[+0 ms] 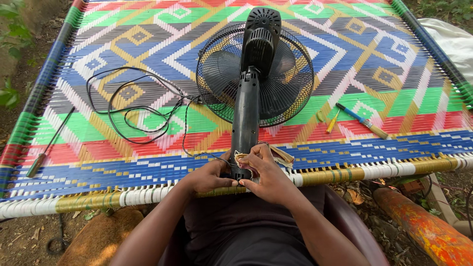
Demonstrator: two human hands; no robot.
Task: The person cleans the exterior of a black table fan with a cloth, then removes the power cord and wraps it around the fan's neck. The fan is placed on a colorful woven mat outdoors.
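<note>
Hands [209, 176] [268, 180] grip fan stem [245, 123] base (cage [221, 64] face-down).

Both hands pressed together at the near rail of the woven cot [409, 106], left hand [209, 177] and right hand [268, 180] closed around the base end of the fan stem [246, 118], no gap between them. Straight ahead blocked by that stem and the wire fan guard [219, 74] lying flat across mid-cot. Left of the stem, tangled: black power cord [129, 106] looped wide over the weave. Further left, open weave up to a long screwdriver [48, 145] near the edge. Right of the stem, open strip until the blue-handled tool [360, 119] and small yellow screwdriver [332, 122]. Far corners open.
</note>
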